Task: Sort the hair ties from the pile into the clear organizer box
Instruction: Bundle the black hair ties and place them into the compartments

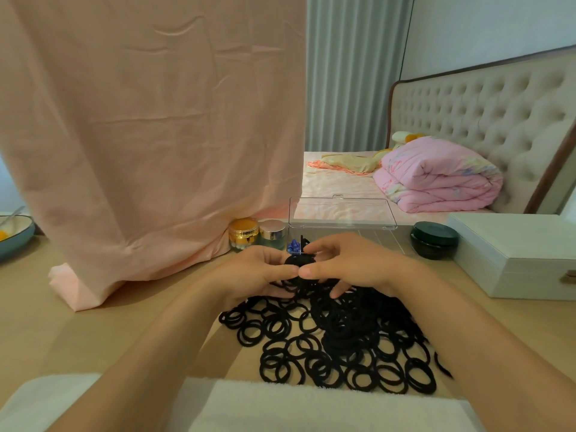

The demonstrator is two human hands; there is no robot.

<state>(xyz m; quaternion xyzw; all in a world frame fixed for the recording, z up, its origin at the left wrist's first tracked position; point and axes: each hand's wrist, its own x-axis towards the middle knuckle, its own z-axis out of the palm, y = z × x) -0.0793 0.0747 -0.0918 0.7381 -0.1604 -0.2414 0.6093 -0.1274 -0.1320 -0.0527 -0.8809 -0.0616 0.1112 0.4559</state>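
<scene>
My hair ties (336, 347) were black on the tan table (78, 332), beside a peach cloth (149, 135), a pink floral quilt (436, 176) behind.

A pale wooden table (71, 332) fills the foreground, and a large peach-pink cloth (149, 135) hangs down onto its far left part, hiding what lies behind it. Past the table's far edge stands a bed (336, 185) with a pink patterned sheet, where a folded pink quilt (442, 176) lies near a beige button-tufted headboard (483, 110) framed in dark wood. Grey pleated curtains (352, 73) hang behind the bed beside a plain pale wall (498, 26), all in soft, even light.
</scene>
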